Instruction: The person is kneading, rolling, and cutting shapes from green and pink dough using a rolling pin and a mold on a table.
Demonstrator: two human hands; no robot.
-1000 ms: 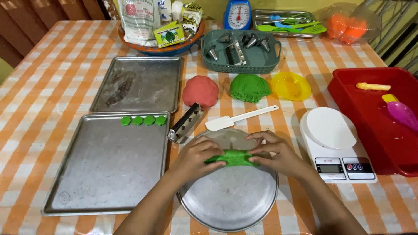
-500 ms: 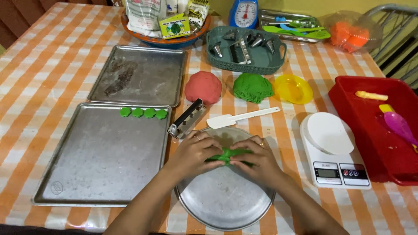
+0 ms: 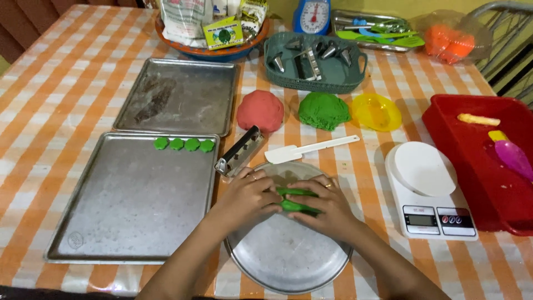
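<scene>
Squeezing inward since a moment ago, the left hand (image 3: 247, 198) and right hand (image 3: 323, 204) pinch the green dough (image 3: 295, 199), now shorter and thicker, over the round pan (image 3: 286, 256) near the table's front edge.

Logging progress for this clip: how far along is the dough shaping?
Done: four small green dough pieces sit in a row on the near baking tray. In hand: left hand and right hand press green dough over the round pan. Left: the green dough mound and red dough mound.
</scene>
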